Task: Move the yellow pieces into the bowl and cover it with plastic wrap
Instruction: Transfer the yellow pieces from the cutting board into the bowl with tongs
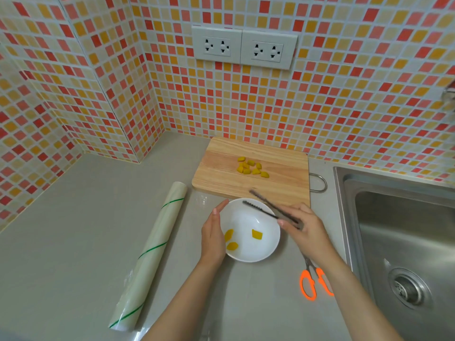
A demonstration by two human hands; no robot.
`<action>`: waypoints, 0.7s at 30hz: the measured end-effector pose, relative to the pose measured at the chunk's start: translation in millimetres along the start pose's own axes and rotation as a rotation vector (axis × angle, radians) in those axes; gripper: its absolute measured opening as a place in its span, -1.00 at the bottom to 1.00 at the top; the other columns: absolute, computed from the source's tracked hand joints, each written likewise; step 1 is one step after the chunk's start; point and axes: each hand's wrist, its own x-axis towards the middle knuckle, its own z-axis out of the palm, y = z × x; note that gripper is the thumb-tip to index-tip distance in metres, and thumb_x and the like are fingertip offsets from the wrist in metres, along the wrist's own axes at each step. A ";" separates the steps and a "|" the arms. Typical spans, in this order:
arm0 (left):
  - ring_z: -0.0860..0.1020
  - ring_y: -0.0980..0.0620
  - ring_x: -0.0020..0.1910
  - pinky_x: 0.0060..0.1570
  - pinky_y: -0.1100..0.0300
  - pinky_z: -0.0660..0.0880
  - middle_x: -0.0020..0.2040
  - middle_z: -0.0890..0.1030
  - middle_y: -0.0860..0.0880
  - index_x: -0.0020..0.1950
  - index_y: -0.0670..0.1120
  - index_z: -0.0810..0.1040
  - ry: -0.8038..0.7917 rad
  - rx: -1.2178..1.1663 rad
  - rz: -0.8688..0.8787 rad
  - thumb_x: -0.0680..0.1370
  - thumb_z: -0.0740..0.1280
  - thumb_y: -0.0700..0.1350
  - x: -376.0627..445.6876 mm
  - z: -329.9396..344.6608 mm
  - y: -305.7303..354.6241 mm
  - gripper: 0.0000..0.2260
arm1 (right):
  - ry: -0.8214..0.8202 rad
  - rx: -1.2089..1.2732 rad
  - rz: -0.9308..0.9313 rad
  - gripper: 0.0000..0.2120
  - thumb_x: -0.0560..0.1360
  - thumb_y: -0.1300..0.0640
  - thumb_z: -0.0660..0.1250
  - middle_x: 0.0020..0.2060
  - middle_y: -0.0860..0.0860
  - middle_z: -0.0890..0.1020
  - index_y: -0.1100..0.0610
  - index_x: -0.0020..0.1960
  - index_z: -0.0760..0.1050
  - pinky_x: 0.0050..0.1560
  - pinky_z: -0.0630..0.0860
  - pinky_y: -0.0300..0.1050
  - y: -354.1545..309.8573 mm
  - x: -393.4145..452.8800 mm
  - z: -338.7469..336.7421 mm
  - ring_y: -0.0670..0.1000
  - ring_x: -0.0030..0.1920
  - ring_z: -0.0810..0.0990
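A white bowl (256,252) stands on the grey counter and holds three yellow pieces (256,234). Several more yellow pieces (251,167) lie in a cluster on the wooden cutting board (221,175) behind it. My left hand (213,233) rests flat against the bowl's left rim. My right hand (305,223) grips dark metal tongs (264,205), whose tips are apart and empty above the bowl's far rim. A roll of plastic wrap (150,244) with green stripes lies to the left of the bowl.
Orange-handled scissors (311,283) lie under my right forearm. A steel sink (403,242) fills the right side. The tiled wall with two sockets (243,48) rises behind the board. The board's metal loop handle (320,183) points toward the sink.
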 end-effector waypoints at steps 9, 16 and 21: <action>0.51 0.39 0.07 -0.04 0.53 0.42 0.10 0.58 0.22 0.18 0.11 0.54 0.005 0.033 -0.004 0.65 -0.04 -0.02 -0.3 -0.7 -0.7 -0.64 | 0.212 -0.316 0.175 -0.65 0.47 0.21 0.35 0.12 0.24 0.53 0.22 0.25 0.51 0.21 0.37 -0.09 33.7 80.1 3.3 0.18 0.19 0.48; 0.51 0.40 0.07 -0.06 0.54 0.40 0.11 0.57 0.23 0.14 0.14 0.54 0.003 0.032 -0.005 0.65 -0.03 -0.03 -1.0 -0.4 2.0 -0.66 | 0.137 -0.541 0.172 -0.65 0.48 0.18 0.32 0.11 0.22 0.53 0.14 0.27 0.50 0.22 0.37 0.01 41.4 111.9 7.6 0.23 0.18 0.46; 0.52 0.43 0.01 -0.13 0.57 0.39 0.08 0.57 0.23 0.14 0.12 0.54 0.001 0.022 -0.006 0.65 -0.02 -0.05 -1.6 0.4 4.1 -0.66 | 0.111 -0.530 0.130 -0.73 0.49 0.21 0.30 0.01 0.21 0.56 0.11 0.18 0.58 0.12 0.43 0.01 41.5 122.3 7.5 0.21 0.09 0.50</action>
